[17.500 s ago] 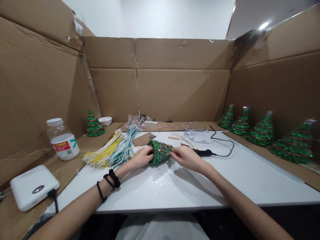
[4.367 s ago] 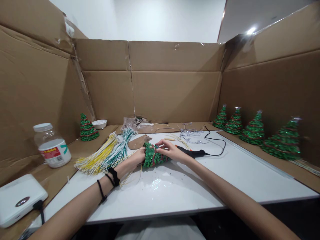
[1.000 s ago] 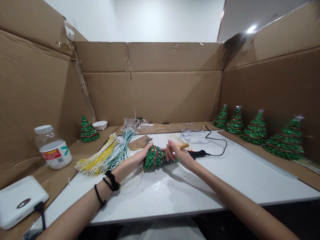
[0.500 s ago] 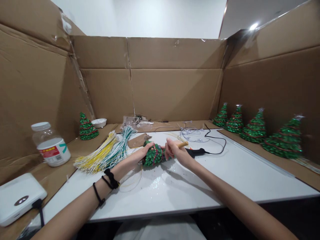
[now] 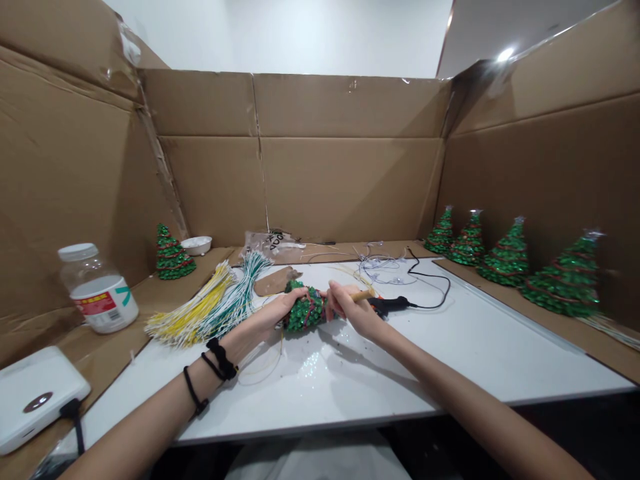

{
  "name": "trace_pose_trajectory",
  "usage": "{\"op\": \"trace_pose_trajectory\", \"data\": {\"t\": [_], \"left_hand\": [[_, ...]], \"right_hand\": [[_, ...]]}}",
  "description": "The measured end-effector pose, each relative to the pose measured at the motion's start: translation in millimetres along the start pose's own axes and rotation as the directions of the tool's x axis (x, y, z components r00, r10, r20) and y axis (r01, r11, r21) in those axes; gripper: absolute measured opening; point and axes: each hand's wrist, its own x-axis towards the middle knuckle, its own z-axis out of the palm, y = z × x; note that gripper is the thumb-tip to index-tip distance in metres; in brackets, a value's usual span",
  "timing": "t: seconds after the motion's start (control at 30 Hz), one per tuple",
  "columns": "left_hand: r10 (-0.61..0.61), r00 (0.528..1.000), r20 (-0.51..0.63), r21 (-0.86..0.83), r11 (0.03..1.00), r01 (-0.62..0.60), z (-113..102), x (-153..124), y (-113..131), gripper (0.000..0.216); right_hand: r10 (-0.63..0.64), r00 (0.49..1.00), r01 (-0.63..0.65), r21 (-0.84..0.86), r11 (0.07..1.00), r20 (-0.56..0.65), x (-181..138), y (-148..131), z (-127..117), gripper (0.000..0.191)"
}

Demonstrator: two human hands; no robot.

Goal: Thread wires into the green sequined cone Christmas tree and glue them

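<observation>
A small green Christmas tree [image 5: 303, 315] with glittery leaves and a dark red garland is tipped on its side just above the white board. My left hand [image 5: 281, 310] is closed around its base end. In a pen-like grip, my right hand [image 5: 353, 312] holds a tool with a round wooden handle [image 5: 364, 295] beside the narrow end of the tree. The tool's working tip is hidden by my fingers. Behind the right hand lies a black-handled corded tool [image 5: 395, 304], partly covered.
Bundled yellow, white and green wires [image 5: 215, 307] lie left, near a brown scrap [image 5: 273, 281]. A finished-looking tree [image 5: 173, 255], white bowl [image 5: 197, 245], plastic jar [image 5: 97, 293] and white power bank [image 5: 40, 397] stand left. Several trees [image 5: 505, 250] line the right cardboard wall. Clear wire coils [image 5: 383, 267] lie behind.
My right hand has shifted slightly at the tree's narrow end, with the wooden handle tilting a little lower. My left hand keeps its hold. The whole view has moved slightly.
</observation>
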Motion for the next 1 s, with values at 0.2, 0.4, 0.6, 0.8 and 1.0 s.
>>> {"op": "trace_pose_trajectory", "data": {"t": [0.2, 0.4, 0.6, 0.8, 1.0], "left_hand": [[-0.007, 0.998, -0.068, 0.053, 0.999, 0.011, -0.4, 0.7, -3.6, 0.036], [0.019, 0.996, -0.088, 0.058, 0.998, -0.014, 2.1, -2.4, -3.3, 0.032], [0.033, 0.995, -0.096, 0.026, 0.999, -0.031, 2.9, -3.9, -4.7, 0.028], [0.043, 0.992, -0.115, 0.099, 0.995, -0.031, 3.4, -2.9, -1.8, 0.032], [0.076, 0.993, -0.093, 0.173, 0.983, -0.059, 3.3, -2.2, 0.1, 0.040]], "right_hand": [[0.006, 1.000, -0.006, -0.008, 1.000, 0.009, -2.2, -3.5, 0.0, 0.056], [0.008, 1.000, -0.008, -0.029, 1.000, 0.013, -3.3, -0.9, -0.6, 0.055], [-0.004, 1.000, 0.004, -0.049, 0.999, 0.010, -3.1, 2.6, -1.3, 0.054], [0.011, 1.000, -0.011, -0.058, 0.998, 0.006, -1.8, 4.7, -1.9, 0.053], [-0.030, 1.000, 0.029, -0.099, 0.995, -0.003, -3.1, 6.0, -1.5, 0.051]]}}
